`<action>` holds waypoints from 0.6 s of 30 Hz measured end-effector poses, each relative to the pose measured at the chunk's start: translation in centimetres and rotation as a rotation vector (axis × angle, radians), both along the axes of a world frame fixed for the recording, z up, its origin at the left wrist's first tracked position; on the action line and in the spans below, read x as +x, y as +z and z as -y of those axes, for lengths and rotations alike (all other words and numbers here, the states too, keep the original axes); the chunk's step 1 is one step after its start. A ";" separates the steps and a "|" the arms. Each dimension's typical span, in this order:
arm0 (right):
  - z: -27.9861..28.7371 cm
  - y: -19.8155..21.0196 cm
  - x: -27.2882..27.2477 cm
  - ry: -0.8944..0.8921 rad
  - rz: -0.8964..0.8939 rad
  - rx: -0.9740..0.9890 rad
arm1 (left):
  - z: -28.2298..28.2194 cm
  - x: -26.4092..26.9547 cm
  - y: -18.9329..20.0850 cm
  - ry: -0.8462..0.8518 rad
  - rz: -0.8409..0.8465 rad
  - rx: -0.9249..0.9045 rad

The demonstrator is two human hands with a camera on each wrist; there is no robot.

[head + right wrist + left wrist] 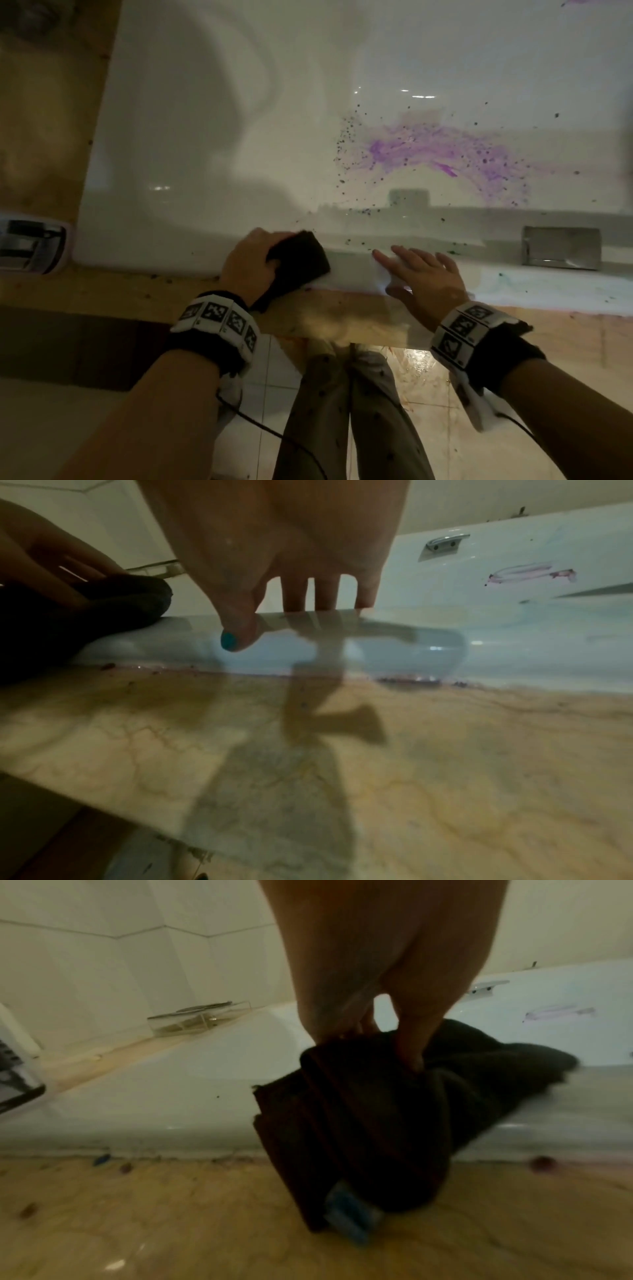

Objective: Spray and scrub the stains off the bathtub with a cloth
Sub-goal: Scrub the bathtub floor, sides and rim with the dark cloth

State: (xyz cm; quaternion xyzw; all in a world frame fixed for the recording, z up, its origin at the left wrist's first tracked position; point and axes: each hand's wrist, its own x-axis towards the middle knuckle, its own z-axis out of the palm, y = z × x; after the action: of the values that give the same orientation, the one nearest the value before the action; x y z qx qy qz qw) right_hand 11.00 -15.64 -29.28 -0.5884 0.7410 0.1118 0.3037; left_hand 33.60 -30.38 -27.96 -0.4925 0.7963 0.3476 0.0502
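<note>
From where I stand, the left hand [248,260] has its grip closed round a bunched dark cloth [297,265], pressing it onto the near rim of the bathtub [178,137], while the right hand [423,274] lies open, fingers flat on the rim just beside it, holding nothing. To do this stretch well I'd say keep the cloth folded thick under the fingers, work it along the rim in short firm strokes toward the flat hand, and let that hand steady the body, not slide on the gloss. The big job lies further in: a purple smear [442,150] with dark specks [346,144] around it across the tub's inner wall, well apart from the cloth, and it will likely want a fresh side of the cloth. I can see no spray bottle. The tub is white and shiny, set in a tan stone surround [445,750] that carries its own specks along the seam. A chrome handle [445,543] sits on the far side, pale wall tiles [85,961] behind, and a tiled floor [274,387] below
</note>
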 end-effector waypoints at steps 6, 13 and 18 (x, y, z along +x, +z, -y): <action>-0.1 -0.1 0.0 -0.002 -0.010 -0.020 | 1.6 0.1 -0.4 0.111 0.042 -0.274; -0.2 -0.3 -0.3 0.016 0.060 -0.111 | -2.3 0.4 -3.7 0.066 0.177 -0.210; 0.1 -0.2 -0.9 0.018 0.069 -0.070 | -3.0 -2.0 -3.6 0.249 0.178 -0.351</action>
State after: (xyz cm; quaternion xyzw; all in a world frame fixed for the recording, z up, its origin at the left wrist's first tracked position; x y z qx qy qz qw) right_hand 10.12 -15.74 -29.49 -0.6087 0.7282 0.0682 0.3074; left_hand 31.58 -27.35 -31.55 -0.6169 0.7700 0.1624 -0.0092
